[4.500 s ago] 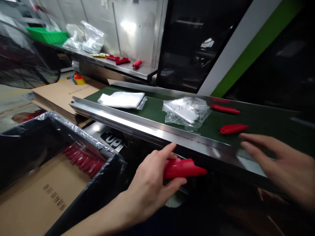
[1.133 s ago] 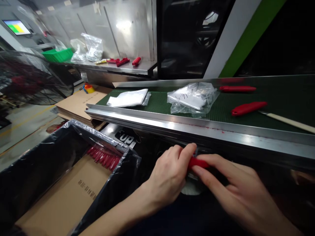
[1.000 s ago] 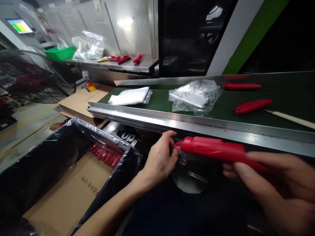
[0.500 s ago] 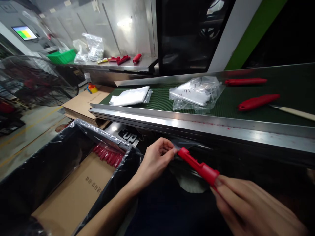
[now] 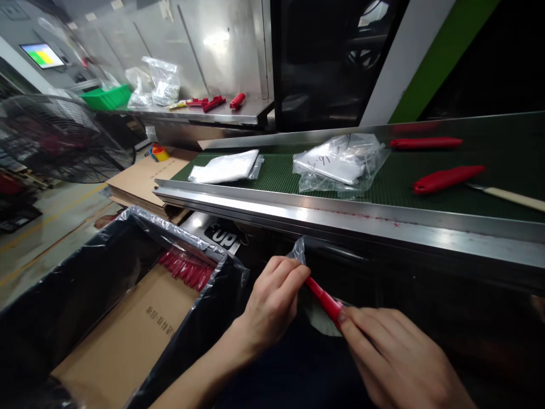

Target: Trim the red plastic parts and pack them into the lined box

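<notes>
Red part point(image 5: 324, 301) slants below the near belt edge point(image 5: 264, 201), left hand point(image 5: 272, 296) and right hand point(image 5: 392, 352) gripping opposite ends, likely steadying it.

Held red handle point(image 5: 326, 301): smooth plastic, glossy. Clear bag point(image 5: 299, 249) at its tip: thin crinkled film, shiny. Conveyor belt point(image 5: 276, 170): green, matt, finely ribbed. Side rail point(image 5: 264, 200): bare metal, smooth, bright sheen. Bin liner point(image 5: 93, 284): dark plastic film, wrinkled, glossy. Sheet point(image 5: 119, 341) inside: matt brown cardboard. Shelf point(image 5: 251, 112): smooth metal, reflective.
</notes>
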Tool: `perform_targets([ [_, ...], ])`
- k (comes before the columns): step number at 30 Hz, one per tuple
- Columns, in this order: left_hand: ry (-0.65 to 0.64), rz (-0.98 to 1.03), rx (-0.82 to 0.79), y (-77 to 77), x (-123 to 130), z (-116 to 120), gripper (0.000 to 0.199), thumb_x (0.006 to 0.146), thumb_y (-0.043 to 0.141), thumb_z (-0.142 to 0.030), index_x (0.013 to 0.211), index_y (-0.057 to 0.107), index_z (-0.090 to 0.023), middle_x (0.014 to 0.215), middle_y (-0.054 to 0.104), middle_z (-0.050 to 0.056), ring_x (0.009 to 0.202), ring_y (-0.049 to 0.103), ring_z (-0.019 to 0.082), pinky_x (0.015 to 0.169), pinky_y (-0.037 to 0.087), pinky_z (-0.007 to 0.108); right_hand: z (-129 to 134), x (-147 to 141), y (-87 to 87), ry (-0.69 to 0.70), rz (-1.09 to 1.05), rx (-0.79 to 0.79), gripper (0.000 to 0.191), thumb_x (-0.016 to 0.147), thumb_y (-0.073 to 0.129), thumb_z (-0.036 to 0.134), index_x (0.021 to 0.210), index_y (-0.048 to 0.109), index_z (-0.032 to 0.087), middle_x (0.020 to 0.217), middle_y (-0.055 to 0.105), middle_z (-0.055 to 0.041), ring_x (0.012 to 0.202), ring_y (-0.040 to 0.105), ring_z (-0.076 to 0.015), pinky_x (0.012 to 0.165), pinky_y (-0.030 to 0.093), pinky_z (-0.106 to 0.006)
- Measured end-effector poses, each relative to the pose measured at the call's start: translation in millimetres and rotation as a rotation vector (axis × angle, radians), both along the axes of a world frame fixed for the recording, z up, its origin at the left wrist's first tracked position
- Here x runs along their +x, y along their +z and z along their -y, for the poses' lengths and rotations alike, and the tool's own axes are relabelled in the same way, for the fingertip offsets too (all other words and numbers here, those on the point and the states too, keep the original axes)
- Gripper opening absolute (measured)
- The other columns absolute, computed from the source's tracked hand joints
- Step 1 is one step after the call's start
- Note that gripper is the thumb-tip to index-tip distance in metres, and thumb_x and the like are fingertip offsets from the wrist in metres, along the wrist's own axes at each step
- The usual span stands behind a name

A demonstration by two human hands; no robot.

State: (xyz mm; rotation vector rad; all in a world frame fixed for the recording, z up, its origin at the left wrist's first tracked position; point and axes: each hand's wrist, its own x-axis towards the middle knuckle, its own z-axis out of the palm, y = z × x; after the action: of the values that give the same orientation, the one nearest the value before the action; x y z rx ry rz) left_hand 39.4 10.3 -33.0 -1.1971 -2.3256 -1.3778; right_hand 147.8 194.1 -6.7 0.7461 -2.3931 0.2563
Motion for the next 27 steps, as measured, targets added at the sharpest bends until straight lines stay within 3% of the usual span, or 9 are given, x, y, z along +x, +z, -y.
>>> perform_targets([
  [6,0.101,-0.021,0.031,-8.8,7.5,2.9,0.038,0.088,0.046,0.002,0.118,0.054,-0.020,0.108,0.056,0.010,0.098,0.058,0.016,0.085,0.051,0.028,25.5,-3.3,-22.3,-0.129,-0.063,-0.338,0.027,0.079,0.065,-0.003,0.103,0.064,0.008,0.086,0.071,-0.0102,0.081,0.069,-0.0211,0.070,0.055,-0.032],
  [9,0.146,0.011,0.066,-8.3,12.8,1.2,0.037,0.086,0.049,0.002,0.115,0.053,-0.021,0.106,0.055,0.008,0.095,0.058,0.014,0.085,0.051,0.026,40.0,-3.5,-27.3,-0.264,-0.056,-0.490,0.028,0.081,0.066,-0.001,0.105,0.061,0.012,0.085,0.070,-0.0068,0.077,0.069,-0.0179,0.072,0.057,-0.029],
  [12,0.230,0.040,0.109,-7.0,17.0,-2.7,0.036,0.086,0.052,0.001,0.115,0.050,-0.021,0.105,0.052,0.007,0.094,0.058,0.013,0.082,0.051,0.024,57.6,-3.9,-32.4,-0.491,0.126,-0.884,0.017,0.090,0.061,0.011,0.106,0.061,0.015,0.087,0.072,-0.0061,0.072,0.071,-0.0174,0.068,0.060,-0.025],
  [14,0.276,0.070,0.131,-5.8,19.2,-5.1,0.032,0.086,0.053,0.000,0.112,0.050,-0.020,0.102,0.053,0.005,0.091,0.058,0.012,0.080,0.051,0.023,67.2,-5.0,-38.7,-0.547,0.234,-1.119,0.014,0.095,0.056,0.017,0.108,0.060,0.014,0.090,0.073,-0.0061,0.072,0.072,-0.0179,0.065,0.061,-0.023],
  [15,0.291,0.087,0.136,-5.1,19.8,-5.8,0.031,0.087,0.053,-0.001,0.110,0.050,-0.020,0.100,0.055,0.005,0.090,0.059,0.012,0.079,0.051,0.023,69.7,-5.5,-42.4,-0.532,0.242,-1.144,0.015,0.095,0.056,0.017,0.109,0.059,0.014,0.091,0.073,-0.0061,0.073,0.072,-0.0178,0.066,0.061,-0.023],
  [18,0.313,0.114,0.132,-2.4,18.8,-2.9,0.026,0.088,0.053,-0.003,0.106,0.050,-0.021,0.094,0.059,0.003,0.086,0.061,0.013,0.079,0.051,0.025,62.6,-6.1,-51.2,-0.402,0.163,-0.948,0.020,0.088,0.063,0.011,0.107,0.064,0.019,0.098,0.072,-0.0048,0.082,0.071,-0.0177,0.074,0.060,-0.026],
  [20,0.324,0.106,0.114,0.4,15.4,3.2,0.024,0.089,0.052,-0.005,0.106,0.050,-0.021,0.094,0.060,0.004,0.088,0.061,0.015,0.082,0.051,0.027,45.3,-5.2,-52.8,-0.236,0.160,-0.783,0.027,0.083,0.065,0.007,0.106,0.068,0.023,0.105,0.071,-0.0042,0.094,0.069,-0.0201,0.082,0.059,-0.030],
  [24,0.265,0.105,0.001,9.2,13.9,16.3,0.017,0.089,0.049,-0.007,0.102,0.054,-0.018,0.093,0.063,0.007,0.086,0.060,0.016,0.082,0.051,0.029,0.5,-8.9,-57.0,0.040,0.160,-0.168,0.045,0.087,0.052,0.011,0.130,0.060,0.018,0.127,0.062,-0.0099,0.110,0.062,-0.0265,0.083,0.057,-0.034],
  [27,0.083,0.099,-0.098,12.9,24.1,16.7,0.018,0.086,0.048,-0.007,0.100,0.058,-0.014,0.090,0.066,0.008,0.084,0.061,0.017,0.082,0.052,0.026,-15.6,-22.5,-72.4,0.035,0.156,-0.105,0.042,0.090,0.045,0.020,0.128,0.062,0.029,0.124,0.064,-0.0030,0.100,0.067,-0.0233,0.068,0.059,-0.029],
])
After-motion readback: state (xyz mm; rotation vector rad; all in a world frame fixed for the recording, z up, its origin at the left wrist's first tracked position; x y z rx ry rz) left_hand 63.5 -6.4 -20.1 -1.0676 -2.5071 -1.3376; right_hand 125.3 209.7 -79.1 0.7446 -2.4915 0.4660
